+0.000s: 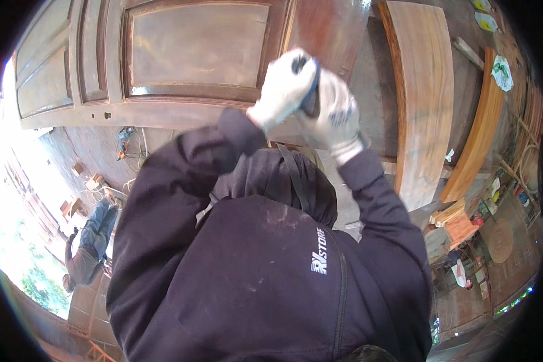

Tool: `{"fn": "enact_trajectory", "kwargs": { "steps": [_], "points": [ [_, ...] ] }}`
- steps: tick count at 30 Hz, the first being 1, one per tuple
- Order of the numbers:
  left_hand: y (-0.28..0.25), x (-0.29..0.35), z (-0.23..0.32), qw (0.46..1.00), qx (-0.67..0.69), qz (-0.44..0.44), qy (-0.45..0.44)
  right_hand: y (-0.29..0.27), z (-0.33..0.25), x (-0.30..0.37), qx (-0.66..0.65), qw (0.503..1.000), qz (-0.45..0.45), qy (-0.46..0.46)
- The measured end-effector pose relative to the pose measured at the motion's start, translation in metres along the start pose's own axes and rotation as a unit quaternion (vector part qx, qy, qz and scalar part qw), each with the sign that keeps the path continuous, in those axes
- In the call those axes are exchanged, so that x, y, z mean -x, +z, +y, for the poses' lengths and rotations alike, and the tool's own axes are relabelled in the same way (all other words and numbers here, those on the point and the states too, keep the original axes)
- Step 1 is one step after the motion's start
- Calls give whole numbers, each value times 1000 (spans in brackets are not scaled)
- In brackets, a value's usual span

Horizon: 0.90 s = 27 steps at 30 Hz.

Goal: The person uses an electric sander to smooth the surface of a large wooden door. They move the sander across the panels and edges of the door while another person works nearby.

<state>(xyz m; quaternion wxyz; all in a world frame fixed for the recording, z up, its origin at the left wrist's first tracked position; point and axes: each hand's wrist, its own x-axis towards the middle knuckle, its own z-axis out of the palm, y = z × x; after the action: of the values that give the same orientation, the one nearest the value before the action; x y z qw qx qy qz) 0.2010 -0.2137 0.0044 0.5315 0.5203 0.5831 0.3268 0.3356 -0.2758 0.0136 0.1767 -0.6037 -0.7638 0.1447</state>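
White work gloves cover both my hands, held close together over the near right end of a brown panelled wooden door (190, 111). Between them is a small dark-blue and black object (311, 99), mostly hidden by the gloves, so its kind does not show. My left hand (285, 84) is closed on its left side, with a black spot showing at the top of the fist. My right hand (333, 114) wraps round it from the right. I cannot tell whether the object touches the wood. Dark sleeves reach up from my body to both wrists.
Right of my hands lie a wide wooden plank (425, 102) and a narrower curved board (476, 127). A plastic bag (502, 73) rests near the board's far end. A corded tool (125, 142) is on the floor at left. Another person (90, 247) is further left.
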Motion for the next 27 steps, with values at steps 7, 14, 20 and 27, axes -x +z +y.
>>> {"fn": "enact_trajectory", "kwargs": {
  "steps": [7, 14, 20, 27],
  "points": [
    [-3, -162, 16, 995, -28, 49, 81, -4, 30, -145, -19, 990, 139, -10],
    [1, -90, 10, 999, 1, 44, 18, 13, 10, -75, 4, 995, 73, 69],
    [20, 51, 0, 995, -59, -80, -12, -13, -43, 70, 55, 969, -93, 223],
    [17, 52, 3, 990, -60, -116, -54, 11, -55, 63, -43, 963, 16, 267]
  ]
}}
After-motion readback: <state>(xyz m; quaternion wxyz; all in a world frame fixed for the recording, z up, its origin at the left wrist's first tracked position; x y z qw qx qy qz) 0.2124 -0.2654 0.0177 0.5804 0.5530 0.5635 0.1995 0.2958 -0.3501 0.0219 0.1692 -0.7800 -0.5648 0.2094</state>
